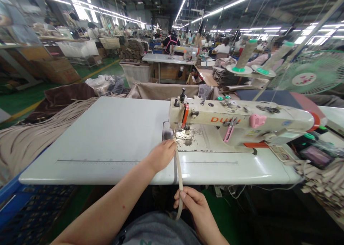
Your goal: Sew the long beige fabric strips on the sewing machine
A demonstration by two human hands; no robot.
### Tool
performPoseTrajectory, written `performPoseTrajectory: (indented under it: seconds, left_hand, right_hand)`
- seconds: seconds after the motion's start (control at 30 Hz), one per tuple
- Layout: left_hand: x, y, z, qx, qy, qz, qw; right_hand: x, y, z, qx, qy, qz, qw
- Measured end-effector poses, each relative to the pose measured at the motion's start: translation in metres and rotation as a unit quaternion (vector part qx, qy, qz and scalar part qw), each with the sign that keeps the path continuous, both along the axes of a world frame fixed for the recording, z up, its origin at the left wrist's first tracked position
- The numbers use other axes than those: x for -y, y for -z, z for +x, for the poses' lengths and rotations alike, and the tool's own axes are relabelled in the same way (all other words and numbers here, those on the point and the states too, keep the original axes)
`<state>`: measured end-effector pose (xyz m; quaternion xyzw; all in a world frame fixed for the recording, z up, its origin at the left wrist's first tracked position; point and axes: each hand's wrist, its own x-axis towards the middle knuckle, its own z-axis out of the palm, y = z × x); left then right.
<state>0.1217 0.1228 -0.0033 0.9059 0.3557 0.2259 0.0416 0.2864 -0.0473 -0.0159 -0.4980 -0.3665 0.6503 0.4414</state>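
Observation:
A narrow beige fabric strap (179, 173) runs from the needle area of the sewing machine (204, 116) toward me and over the table's front edge. My left hand (162, 155) lies at the needle area with its fingers closed on the strap, close to the presser foot. Below the table edge, my right hand (192, 202) pinches the same strap between thumb and fingers; its loose end hangs near my lap. The needle itself is too small to make out.
The white sewing table (107, 137) has a ruler line along its front. Pink-handled snips (229, 132) hang on the machine. Long beige straps (53, 130) are heaped at left, cut strips (325, 184) at right. Thread cones (245, 55) and a green fan (309, 72) stand behind.

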Motion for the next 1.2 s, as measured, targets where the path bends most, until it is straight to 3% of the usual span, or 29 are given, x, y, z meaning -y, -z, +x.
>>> performPoseTrajectory:
  seconds: [0.53, 0.77, 1.0, 1.2]
  left_hand:
    - [-0.002, 0.001, 0.002, 0.007, -0.002, 0.009, 1.0]
    - [0.002, -0.004, 0.0, -0.004, 0.004, 0.011, 1.0]
    - [0.001, -0.001, 0.001, -0.014, -0.005, 0.026, 1.0]
    - [0.0, 0.004, 0.001, -0.017, -0.006, 0.024, 1.0]
  right_hand:
    - [0.002, -0.017, -0.004, -0.008, -0.001, -0.014, 1.0]
    - [0.004, -0.025, -0.004, 0.011, -0.027, 0.032, 0.999]
    - [-0.002, -0.022, 0.001, 0.067, -0.032, 0.097, 0.993]
    - [-0.006, -0.016, 0.0, 0.087, -0.008, 0.082, 0.993]
